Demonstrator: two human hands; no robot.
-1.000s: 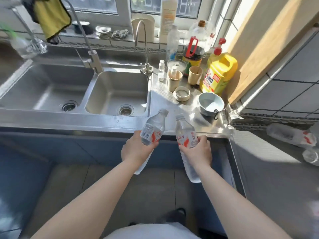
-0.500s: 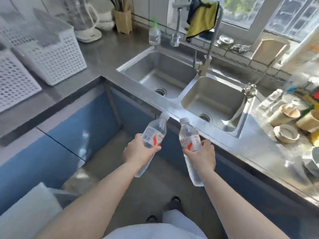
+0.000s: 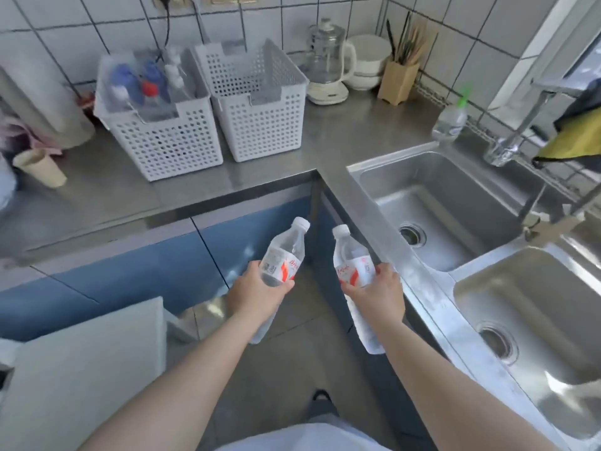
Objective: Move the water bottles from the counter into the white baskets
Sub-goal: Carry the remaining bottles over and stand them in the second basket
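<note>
Nothing can be read. The left bottle (image 3: 282,262) and the right bottle (image 3: 353,266) each carry a white label with red marks and small print, too blurred to make out; the left label also shows a square code.

You face an L-shaped stainless steel counter (image 3: 341,135) backed by a white tiled wall (image 3: 455,24) ahead of the hands. A double sink (image 3: 461,203) lies to their right, blue cabinet fronts (image 3: 136,271) to their left, grey floor (image 3: 292,369) below them.
</note>
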